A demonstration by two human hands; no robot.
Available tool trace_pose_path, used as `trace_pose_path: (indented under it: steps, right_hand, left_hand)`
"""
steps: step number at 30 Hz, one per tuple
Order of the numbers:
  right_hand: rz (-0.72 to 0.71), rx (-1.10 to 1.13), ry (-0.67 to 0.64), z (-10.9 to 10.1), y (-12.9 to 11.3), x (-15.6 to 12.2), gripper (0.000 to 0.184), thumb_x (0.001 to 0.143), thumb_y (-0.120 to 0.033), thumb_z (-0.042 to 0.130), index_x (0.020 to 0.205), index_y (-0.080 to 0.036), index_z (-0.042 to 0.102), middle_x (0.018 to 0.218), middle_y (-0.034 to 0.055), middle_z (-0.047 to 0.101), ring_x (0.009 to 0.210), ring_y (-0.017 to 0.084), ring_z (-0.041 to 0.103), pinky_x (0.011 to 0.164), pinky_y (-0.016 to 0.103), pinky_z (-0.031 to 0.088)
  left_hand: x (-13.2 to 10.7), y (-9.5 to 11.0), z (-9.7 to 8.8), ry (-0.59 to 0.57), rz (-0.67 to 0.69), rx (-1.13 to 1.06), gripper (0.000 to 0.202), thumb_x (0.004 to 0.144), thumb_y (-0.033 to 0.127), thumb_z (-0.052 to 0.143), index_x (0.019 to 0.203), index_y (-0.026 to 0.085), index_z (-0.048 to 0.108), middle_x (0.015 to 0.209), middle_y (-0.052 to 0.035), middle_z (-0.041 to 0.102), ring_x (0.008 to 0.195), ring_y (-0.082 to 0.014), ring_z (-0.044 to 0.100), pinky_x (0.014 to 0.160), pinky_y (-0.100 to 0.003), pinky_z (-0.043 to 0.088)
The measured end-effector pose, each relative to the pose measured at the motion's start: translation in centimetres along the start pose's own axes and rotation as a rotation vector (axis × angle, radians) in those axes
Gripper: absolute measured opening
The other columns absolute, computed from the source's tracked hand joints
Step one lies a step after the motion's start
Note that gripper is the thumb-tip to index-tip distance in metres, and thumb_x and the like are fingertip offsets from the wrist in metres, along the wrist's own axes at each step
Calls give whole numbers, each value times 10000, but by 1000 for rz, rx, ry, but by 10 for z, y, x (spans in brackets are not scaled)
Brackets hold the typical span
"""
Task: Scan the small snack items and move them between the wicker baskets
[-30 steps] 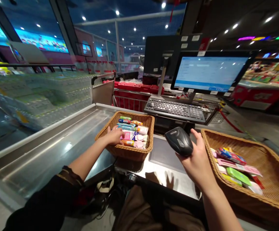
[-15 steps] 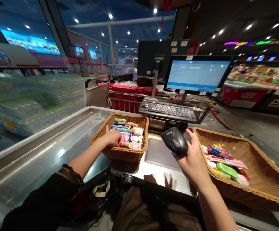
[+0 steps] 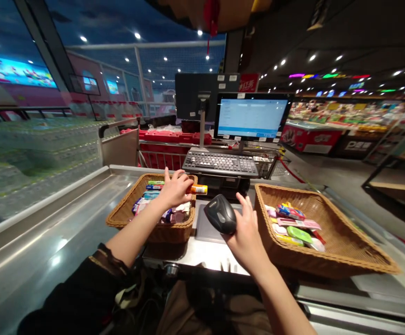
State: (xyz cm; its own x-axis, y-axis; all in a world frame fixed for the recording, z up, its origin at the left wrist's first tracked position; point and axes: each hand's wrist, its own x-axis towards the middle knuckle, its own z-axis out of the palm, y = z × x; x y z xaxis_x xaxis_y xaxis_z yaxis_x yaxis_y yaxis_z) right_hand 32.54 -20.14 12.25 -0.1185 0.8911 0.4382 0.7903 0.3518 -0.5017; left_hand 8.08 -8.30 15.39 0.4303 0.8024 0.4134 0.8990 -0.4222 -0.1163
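Note:
My left hand (image 3: 175,188) is closed on an orange tube-shaped packet (image 3: 198,189), held just above the right rim of the left wicker basket (image 3: 125,214), which holds several small colourful packets. My right hand (image 3: 246,231) grips a black handheld barcode scanner (image 3: 220,214) over the grey scan pad (image 3: 205,230) between the two baskets. The right wicker basket (image 3: 342,242) holds several flat packets along its left side.
Behind the baskets stand a keyboard (image 3: 220,163), a lit till screen (image 3: 251,117) and a red shopping trolley (image 3: 167,144). A steel counter (image 3: 49,242) runs off to the left beside stacked bottled water. Shop aisles lie to the right.
My left hand has lifted out of the left basket with the orange packet and moved right towards the scanner. The view has turned to the right.

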Motion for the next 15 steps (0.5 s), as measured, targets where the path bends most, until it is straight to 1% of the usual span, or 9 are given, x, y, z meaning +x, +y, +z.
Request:
trace_pose_path:
  steps: [3, 6, 10, 15]
  right_hand:
    - [51, -32, 13, -2, -5, -4, 457, 771, -76, 544, 1213, -153, 627, 1613, 192, 288, 1536, 432, 136, 1177, 710, 209]
    - [74, -57, 61, -9, -3, -6, 416, 768, -65, 548, 1169, -132, 634, 1596, 211, 314, 1521, 440, 189, 1175, 705, 228]
    - [55, -56, 76, -15, 3, -8, 407, 757, -62, 556, 1151, -131, 634, 1592, 218, 315, 1516, 461, 183, 1158, 724, 244]
    - [52, -43, 82, -17, 3, -7, 419, 753, -55, 549, 1155, -137, 633, 1580, 220, 331, 1508, 471, 200, 1143, 743, 245]
  left_hand:
    - [14, 21, 8, 52, 29, -41, 275, 808, 302, 677, 1079, 252, 686, 1169, -85, 681, 1348, -363, 414, 1134, -785, 39]
    - [23, 33, 11, 52, 43, -62, 283, 812, 300, 673, 1091, 259, 681, 1193, -83, 672, 1361, -365, 393, 1139, -782, 16]
    - [27, 38, 8, 24, 33, -74, 289, 823, 307, 657, 1109, 276, 678, 1205, -83, 663, 1370, -361, 375, 1148, -768, -15]
    - [30, 35, 9, 14, 25, -89, 305, 823, 301, 655, 1126, 277, 680, 1204, -86, 662, 1374, -366, 369, 1142, -774, -20]
